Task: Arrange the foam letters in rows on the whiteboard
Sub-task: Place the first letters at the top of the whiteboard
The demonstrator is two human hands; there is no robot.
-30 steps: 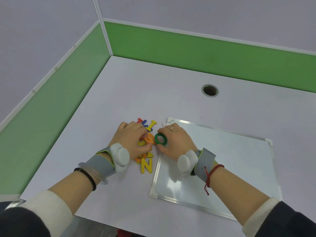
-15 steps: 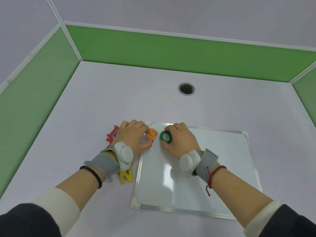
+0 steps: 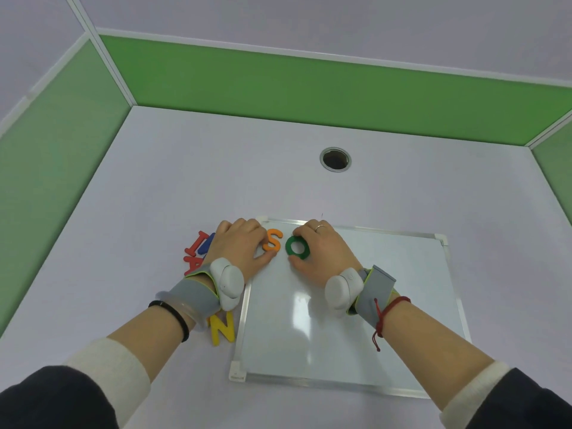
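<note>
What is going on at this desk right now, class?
A person is laying foam letters on a whiteboard. The left hand holds an orange S at the board's far left corner, and the right hand holds a green O just beside it, starting a row. More letters wait on the desk left of the board: a yellow N and a few red and blue ones partly hidden under the left hand.

This was an office-style cubicle or test booth. A pale lavender desk (image 3: 173, 187) filled the space, closed in on three sides by partition panels (image 3: 309, 88) with green lower bands, pale upper sections and white trim. A round cable grommet hole (image 3: 335, 159) was cut into the desk near the back, as on office furniture.
</note>
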